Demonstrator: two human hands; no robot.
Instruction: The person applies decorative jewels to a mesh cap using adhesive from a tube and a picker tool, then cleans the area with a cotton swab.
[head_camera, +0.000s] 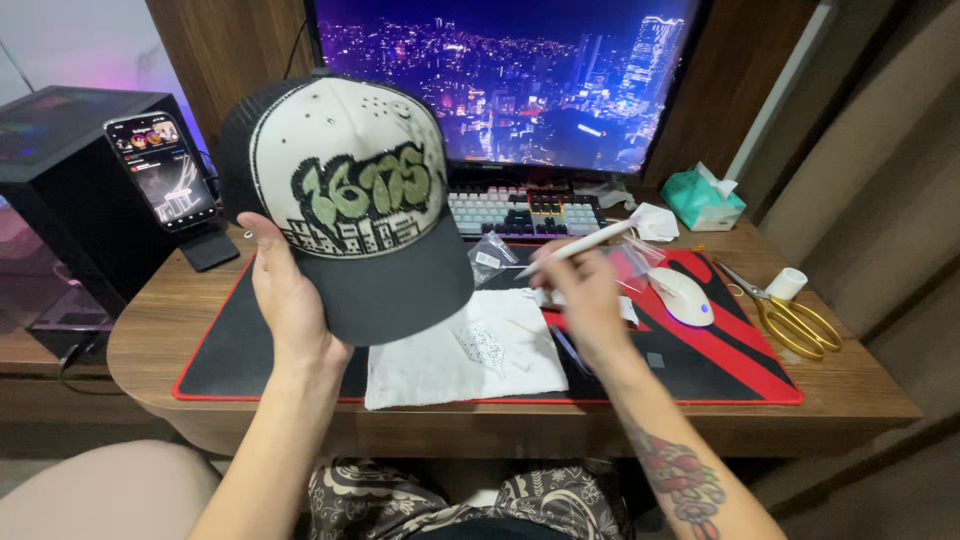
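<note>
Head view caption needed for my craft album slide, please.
Left hand holds up a black-and-cream cap; right hand grips a white pen-like tool above a desk mat.

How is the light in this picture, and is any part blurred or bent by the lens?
Head view: the monitor glows bright and the room is dim; the cap in the left hand is sharp; the white pen in the right hand is slightly soft; the desk edge curves, a wide-lens effect.

Black-brimmed cream cap (350, 190) upright above the mat; slim white pen (585, 245) tilted beside it.
</note>
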